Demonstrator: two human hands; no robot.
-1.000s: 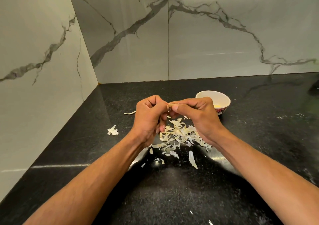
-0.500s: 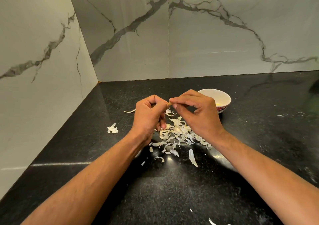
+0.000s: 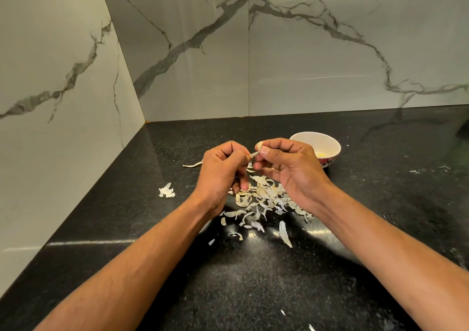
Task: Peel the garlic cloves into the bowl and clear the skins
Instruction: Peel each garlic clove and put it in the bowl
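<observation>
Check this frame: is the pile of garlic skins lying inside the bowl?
No: the pile of garlic skins lies loose on the black counter under the hands, apart from the bowl behind the right hand.

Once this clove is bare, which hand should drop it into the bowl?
The right hand. It already pinches the garlic clove at its fingertips, and the bowl sits just beyond it on the right. The left hand only pinches the loose skin and lies farther from the bowl.
</observation>
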